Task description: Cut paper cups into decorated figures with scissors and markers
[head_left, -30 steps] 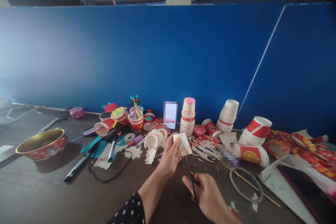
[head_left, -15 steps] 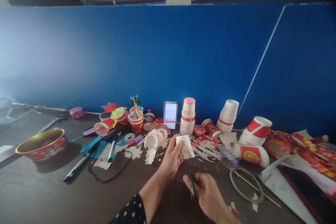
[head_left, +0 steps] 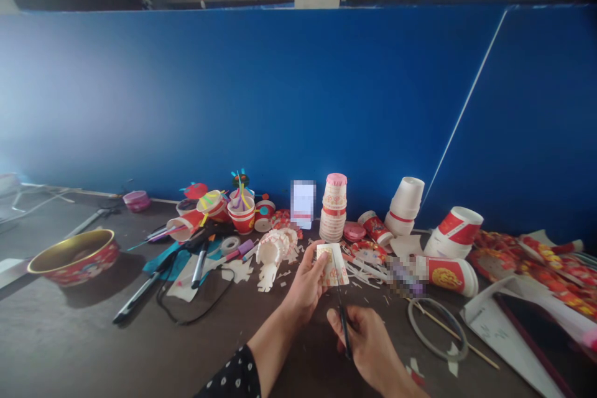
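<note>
A small white piece of paper with a faint reddish pattern is pinched between the thumb and fingers of my left hand, at the middle of the view. Below and to its right, my right hand is wrapped round the handles of black scissors. The scissor blades point up and reach the lower edge of the paper. Behind the paper stands a tall stack of paper cups.
Left lie a red-and-gold bowl, a black marker and a cut white cup. Right are a grey tape ring, a thin stick, a fallen red cup and a dark phone-like slab.
The paper has shifted slightly right and down in my left hand's grip, and its lower edge now meets the scissor blades. My right hand has barely moved.
</note>
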`<action>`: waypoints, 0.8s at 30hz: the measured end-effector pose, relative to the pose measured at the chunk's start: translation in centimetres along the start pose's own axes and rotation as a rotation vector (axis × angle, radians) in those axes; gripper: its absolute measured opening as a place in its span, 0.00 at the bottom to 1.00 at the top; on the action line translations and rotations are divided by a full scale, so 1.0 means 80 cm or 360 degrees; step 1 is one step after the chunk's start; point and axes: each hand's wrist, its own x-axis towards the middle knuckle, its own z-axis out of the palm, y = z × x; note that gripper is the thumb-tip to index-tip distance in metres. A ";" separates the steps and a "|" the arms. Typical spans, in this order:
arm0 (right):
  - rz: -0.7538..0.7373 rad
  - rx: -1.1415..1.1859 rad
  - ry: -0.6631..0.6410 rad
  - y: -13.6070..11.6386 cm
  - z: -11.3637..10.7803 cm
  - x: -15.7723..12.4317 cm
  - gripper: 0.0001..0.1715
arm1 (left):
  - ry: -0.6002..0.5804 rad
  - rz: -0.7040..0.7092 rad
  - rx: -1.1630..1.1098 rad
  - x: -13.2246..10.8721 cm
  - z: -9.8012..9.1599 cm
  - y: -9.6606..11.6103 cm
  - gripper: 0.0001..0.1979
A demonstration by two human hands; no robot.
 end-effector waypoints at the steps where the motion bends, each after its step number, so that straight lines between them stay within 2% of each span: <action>1: -0.0003 0.0007 -0.0002 0.000 0.000 0.000 0.27 | 0.0004 -0.0005 -0.0005 0.000 0.000 0.000 0.25; 10: 0.0013 -0.0002 0.0024 0.001 0.001 0.002 0.29 | -0.0058 0.0027 -0.0003 0.000 -0.002 -0.002 0.24; 24: -0.0034 0.0027 0.0053 0.013 0.003 0.005 0.30 | -0.0033 0.0048 -0.0018 0.001 -0.003 -0.002 0.23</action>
